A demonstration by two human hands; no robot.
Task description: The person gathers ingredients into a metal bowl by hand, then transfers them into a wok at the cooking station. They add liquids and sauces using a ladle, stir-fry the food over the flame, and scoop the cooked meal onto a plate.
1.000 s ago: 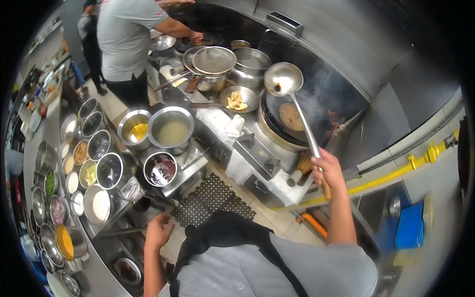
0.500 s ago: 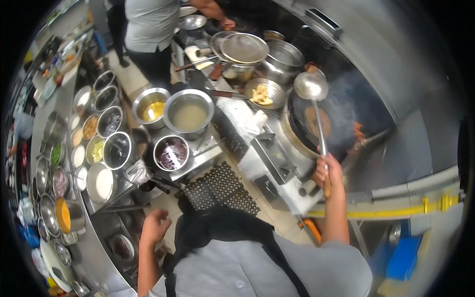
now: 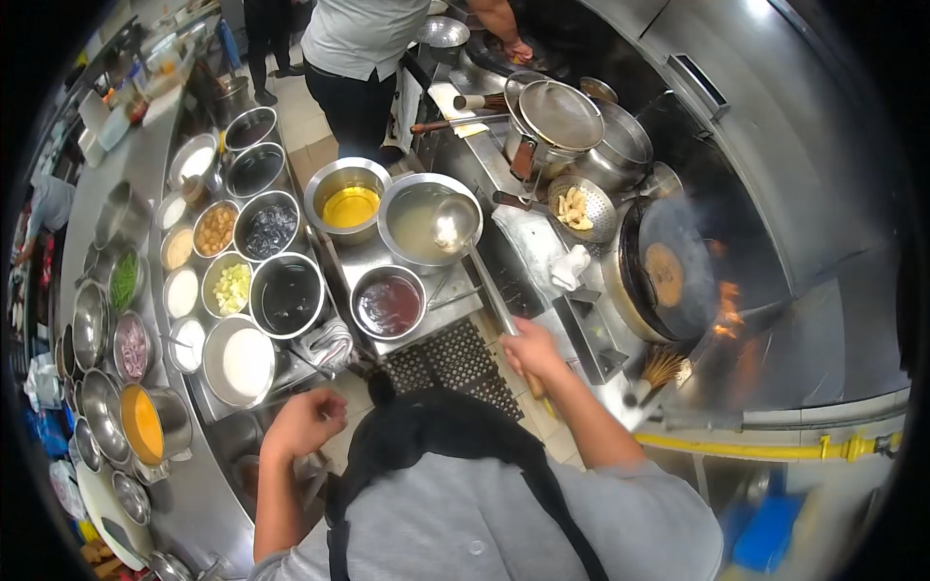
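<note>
Left hand [image 3: 308, 424] empty, right hand [image 3: 531, 351] clamped on a ladle [image 3: 452, 225].
The left grip is loosely curled, thumb and fingers a little apart, with a white-filled pot [image 3: 213, 362] at its 10 o'clock and a dark-red-filled pot [image 3: 387, 336] at 1; the ladle's bowl, at the right hand's 11 o'clock, overlaps the cloudy-liquid pot [image 3: 412, 259], though I cannot tell whether it touches the liquid; a smoking wok [image 3: 635, 263] sits at 2.

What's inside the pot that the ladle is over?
The pot holds cloudy, pale liquid. The ladle, held in the right hand, covers part of its surface; the bottom cannot be seen.
</note>
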